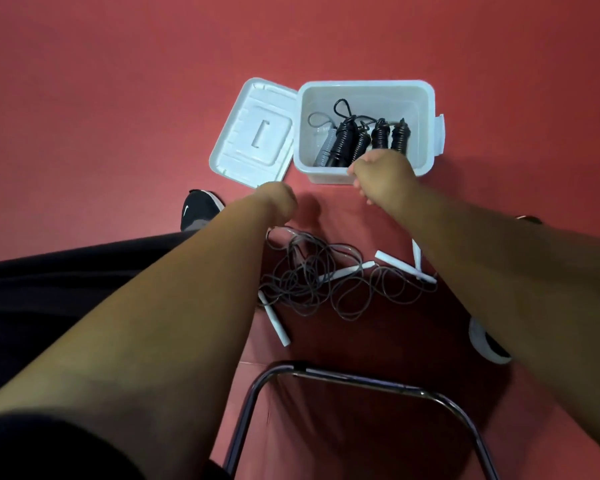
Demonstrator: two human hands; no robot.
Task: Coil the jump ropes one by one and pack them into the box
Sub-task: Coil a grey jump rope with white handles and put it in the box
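Observation:
A white plastic box (426, 98) stands open on the red floor and holds several coiled black jump ropes (343, 140). A tangle of dark ropes with white handles (312, 282) lies on the floor in front of it. My right hand (383, 174) hovers over the box's front rim with its fingers loosely curled and nothing visible in them. My left hand (278, 202) points down just above the tangle's top strand (286, 232). Its fingers are hidden behind the hand, so a grip cannot be made out.
The box's white lid (253, 133) lies flat to the left of the box. My black shoe (198, 209) is at the left and my other shoe (485, 341) at the right. A metal chair frame (326, 374) curves across the bottom.

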